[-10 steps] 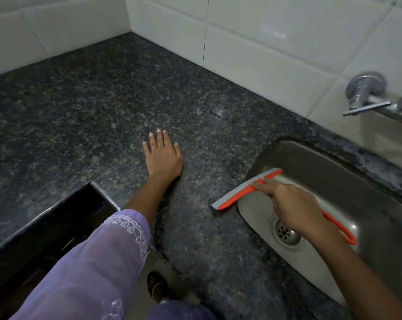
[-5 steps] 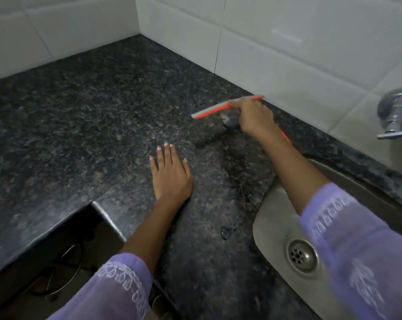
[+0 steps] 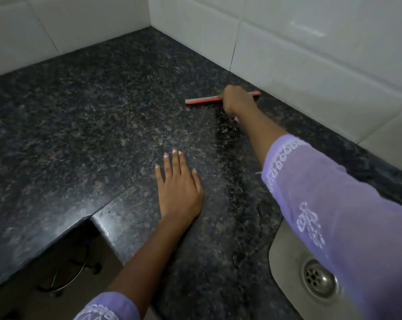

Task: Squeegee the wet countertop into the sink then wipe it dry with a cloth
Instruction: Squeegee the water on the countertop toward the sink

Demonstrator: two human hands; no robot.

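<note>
Countertop (image 3: 84,125) of dark speckled stone fills the view, seen from a head camera, with a steel sink (image 3: 285,269) set into it at the lower right. Farther from the sink, near the white tiled wall (image 3: 299,54), the right hand (image 3: 238,100) is closed around an orange squeegee (image 3: 202,100), whose blade lies flat on the stone. A darker, glistening band runs from the blade back toward the sink, so the stone looks wet there. The left hand (image 3: 179,188) rests flat, fingers spread, holding nothing, on the stone left of the sink.

By appearance the squeegee stage is under way and unfinished: this strip looks ready to be pulled to the sink. No cloth is in view, so drying appears not yet begun.

The path from blade to sink is bare. The wall sits just beyond the blade. Left of the sink, the front edge steps back around a dark opening.
</note>
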